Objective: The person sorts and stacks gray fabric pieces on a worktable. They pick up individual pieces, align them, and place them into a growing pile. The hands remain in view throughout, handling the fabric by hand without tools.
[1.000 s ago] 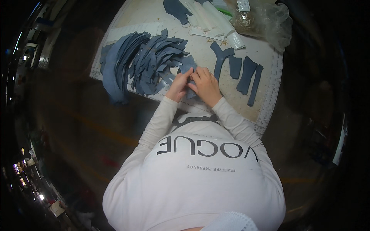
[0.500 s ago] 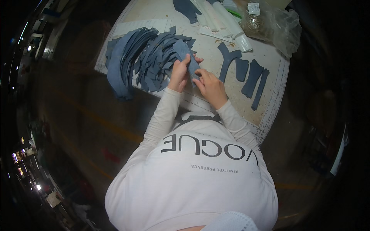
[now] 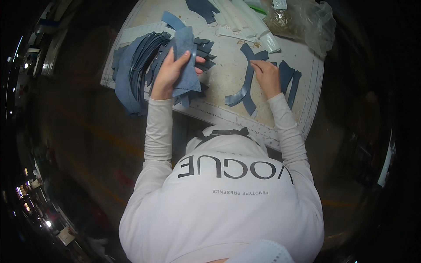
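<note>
While my left hand [image 3: 169,74] is above the left part of the white, worn table [image 3: 223,79], its thumb lies on top of a blue-grey, long flat piece of fabric-like material [image 3: 185,57] and its other fingers come out from behind, so the piece is firmly grasped. The lower end of this piece has a zigzag edge. Beyond it, a lighter blue, bent strip [image 3: 173,20] shows; I cannot tell if I hold it too.

My right hand [image 3: 266,76] reaches toward the right edge of the table. Its thumb and forefinger come together upon two blue, curved, crossing strips [image 3: 240,97], which lie between the middle and the front edge. If these fingers pinch a strip or only press it, I cannot tell.

Near the left edge stands a thick bundle of dark blue-grey, curved strips [image 3: 127,85], hanging over the front edge. To the right of my right hand, near the right edge, lie a dark blue, wide piece [image 3: 286,75] and a dark blue, narrow strip [image 3: 294,89]. At the far right corner rests a clear, crumpled plastic bag [image 3: 313,30].
</note>
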Available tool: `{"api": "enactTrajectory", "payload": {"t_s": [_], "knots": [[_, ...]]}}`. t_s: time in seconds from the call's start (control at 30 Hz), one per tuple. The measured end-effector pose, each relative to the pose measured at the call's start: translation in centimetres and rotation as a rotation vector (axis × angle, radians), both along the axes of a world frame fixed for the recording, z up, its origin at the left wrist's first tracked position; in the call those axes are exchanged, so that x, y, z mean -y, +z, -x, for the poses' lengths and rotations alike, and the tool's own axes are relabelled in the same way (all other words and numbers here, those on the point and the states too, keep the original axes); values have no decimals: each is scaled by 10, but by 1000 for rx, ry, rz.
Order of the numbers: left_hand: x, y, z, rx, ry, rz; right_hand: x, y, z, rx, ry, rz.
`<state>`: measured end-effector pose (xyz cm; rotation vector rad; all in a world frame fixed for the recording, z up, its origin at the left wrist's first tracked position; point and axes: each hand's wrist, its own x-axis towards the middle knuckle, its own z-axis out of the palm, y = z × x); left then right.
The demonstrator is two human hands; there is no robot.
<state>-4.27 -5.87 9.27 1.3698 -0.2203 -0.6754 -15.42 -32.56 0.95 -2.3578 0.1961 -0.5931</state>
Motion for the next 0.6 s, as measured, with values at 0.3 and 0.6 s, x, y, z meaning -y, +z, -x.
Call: {"api": "enactTrajectory", "payload": {"t_s": [0.3,0.6], "knots": [[11,-112,25,628,236,-477,27,-29,-55,-119,-99,90],[20,-114,72,911,102,-661,37,-14,-82,150,49,347]]}}
